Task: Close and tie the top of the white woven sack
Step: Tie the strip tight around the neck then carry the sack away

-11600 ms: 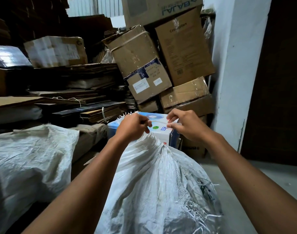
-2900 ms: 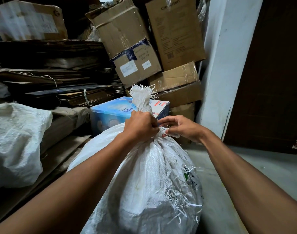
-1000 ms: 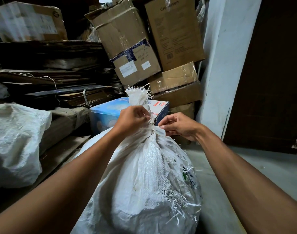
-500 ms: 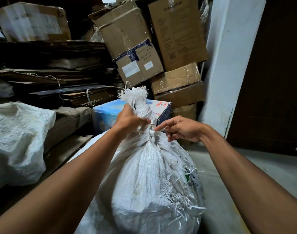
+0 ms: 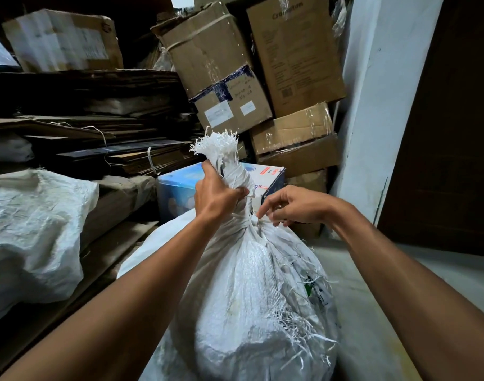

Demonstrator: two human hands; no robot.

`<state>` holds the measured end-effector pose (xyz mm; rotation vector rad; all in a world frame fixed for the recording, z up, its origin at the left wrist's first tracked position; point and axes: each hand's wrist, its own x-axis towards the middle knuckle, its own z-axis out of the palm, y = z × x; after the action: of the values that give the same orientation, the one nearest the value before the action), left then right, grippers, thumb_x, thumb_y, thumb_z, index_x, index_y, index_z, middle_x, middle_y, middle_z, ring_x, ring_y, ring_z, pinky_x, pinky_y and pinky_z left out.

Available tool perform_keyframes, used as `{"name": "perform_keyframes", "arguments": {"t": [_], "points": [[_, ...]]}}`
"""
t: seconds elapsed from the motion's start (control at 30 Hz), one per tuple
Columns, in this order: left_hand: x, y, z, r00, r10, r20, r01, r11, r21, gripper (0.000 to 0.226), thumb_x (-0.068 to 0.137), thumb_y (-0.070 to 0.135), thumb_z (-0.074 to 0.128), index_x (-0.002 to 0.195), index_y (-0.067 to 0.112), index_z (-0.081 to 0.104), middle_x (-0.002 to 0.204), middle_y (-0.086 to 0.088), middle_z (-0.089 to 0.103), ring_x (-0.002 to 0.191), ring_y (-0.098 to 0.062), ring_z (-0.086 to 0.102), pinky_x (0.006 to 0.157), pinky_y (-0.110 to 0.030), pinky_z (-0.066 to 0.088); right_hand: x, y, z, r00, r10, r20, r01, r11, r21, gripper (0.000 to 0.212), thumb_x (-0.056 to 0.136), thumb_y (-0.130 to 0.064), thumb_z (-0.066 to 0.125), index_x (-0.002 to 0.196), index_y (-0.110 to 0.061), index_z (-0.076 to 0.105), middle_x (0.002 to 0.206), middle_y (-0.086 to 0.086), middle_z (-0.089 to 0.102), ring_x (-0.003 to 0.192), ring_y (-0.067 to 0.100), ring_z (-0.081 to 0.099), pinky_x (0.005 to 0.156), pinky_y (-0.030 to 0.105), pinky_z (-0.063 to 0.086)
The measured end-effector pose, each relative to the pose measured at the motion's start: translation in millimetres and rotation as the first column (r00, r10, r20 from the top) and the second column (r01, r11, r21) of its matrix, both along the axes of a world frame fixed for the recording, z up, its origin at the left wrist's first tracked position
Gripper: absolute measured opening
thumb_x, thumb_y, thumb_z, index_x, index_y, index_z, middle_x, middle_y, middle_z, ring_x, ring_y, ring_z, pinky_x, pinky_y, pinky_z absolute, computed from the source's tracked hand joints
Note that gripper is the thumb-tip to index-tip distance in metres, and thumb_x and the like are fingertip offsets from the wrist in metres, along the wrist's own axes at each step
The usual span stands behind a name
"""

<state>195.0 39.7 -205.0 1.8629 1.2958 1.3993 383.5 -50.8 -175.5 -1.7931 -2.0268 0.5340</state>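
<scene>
The white woven sack (image 5: 251,292) stands full between my arms, its top gathered into a twisted neck with a frayed tuft (image 5: 217,145) sticking up. My left hand (image 5: 216,192) grips this neck just below the tuft. A thin white tie (image 5: 253,220) circles the neck under that hand. My right hand (image 5: 295,206) is at the neck's right side and pinches the end of the tie between thumb and forefinger. The sack's lower right side is torn, with loose white strands hanging out.
Another white sack (image 5: 34,232) lies at the left on stacked flat cardboard (image 5: 84,114). Leaning cardboard boxes (image 5: 221,70) rise behind, with a blue and white box (image 5: 180,188) just past the sack. A white wall corner (image 5: 372,105) and a dark door (image 5: 449,133) stand at the right.
My left hand has slid higher up the neck and gripped it tighter. My right hand has dropped to the tie at the base of the neck. The frayed tuft stands a little taller.
</scene>
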Motion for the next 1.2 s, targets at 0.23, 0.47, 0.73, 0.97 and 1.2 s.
{"name": "perform_keyframes", "arguments": {"t": [0.23, 0.47, 0.73, 0.97, 1.2], "points": [[0, -2, -4, 0.991, 0.091, -0.095, -0.089, 0.996, 0.029, 0.090, 0.077, 0.047, 0.090, 0.141, 0.018, 0.034, 0.111, -0.011, 0.073, 0.102, -0.040, 0.069, 0.086, -0.053, 0.058, -27, 11, -11, 0.983, -0.086, 0.161, 0.047, 0.972, 0.231, 0.013, 0.088, -0.026, 0.088, 0.083, -0.021, 0.077, 0.071, -0.007, 0.077, 0.063, 0.002, 0.071, 0.073, 0.029, 0.061], [1, -6, -2, 0.981, 0.092, -0.174, -0.077, 0.993, 0.095, 0.092, 0.085, 0.049, 0.085, 0.148, 0.019, 0.024, 0.106, -0.012, 0.074, 0.096, -0.040, 0.069, 0.079, -0.051, 0.058, -24, 2, -13, 0.998, -0.055, 0.007, 0.053, 0.983, 0.177, 0.008, 0.089, -0.007, 0.084, 0.090, -0.010, 0.077, 0.075, 0.004, 0.080, 0.068, 0.014, 0.079, 0.062, 0.023, 0.059], [-5, 2, -3, 0.990, 0.002, -0.143, 0.003, 0.999, 0.035, 0.084, 0.080, 0.045, 0.090, 0.136, 0.022, 0.032, 0.113, -0.012, 0.073, 0.103, -0.040, 0.068, 0.087, -0.052, 0.058, -16, 3, -6, 0.999, -0.036, -0.034, 0.038, 0.999, 0.037, 0.058, 0.087, 0.015, 0.043, 0.108, -0.020, 0.084, 0.072, 0.000, 0.064, 0.077, 0.017, 0.067, 0.082, 0.040, 0.068], [-17, 4, 7, 0.938, 0.003, -0.347, -0.020, 0.999, -0.046, 0.101, 0.068, 0.071, 0.089, 0.134, 0.012, 0.039, 0.123, -0.011, 0.069, 0.115, -0.035, 0.067, 0.091, -0.049, 0.058, -9, 2, -8, 0.998, 0.006, -0.058, -0.010, 0.997, -0.075, 0.057, 0.104, 0.007, 0.046, 0.119, -0.034, 0.082, 0.098, 0.009, 0.048, 0.073, 0.016, 0.051, 0.071, 0.022, 0.059], [-30, -14, 49, 0.687, -0.367, -0.627, 0.056, 0.887, -0.457, 0.050, 0.089, 0.050, 0.083, 0.087, 0.002, 0.070, 0.081, -0.007, 0.075, 0.053, -0.015, 0.072, 0.058, -0.025, 0.064, -12, 5, -4, 0.999, -0.034, -0.001, 0.034, 0.998, -0.060, 0.065, 0.101, 0.008, 0.043, 0.112, -0.042, 0.083, 0.093, 0.001, 0.056, 0.073, 0.016, 0.058, 0.078, 0.030, 0.063]]}}
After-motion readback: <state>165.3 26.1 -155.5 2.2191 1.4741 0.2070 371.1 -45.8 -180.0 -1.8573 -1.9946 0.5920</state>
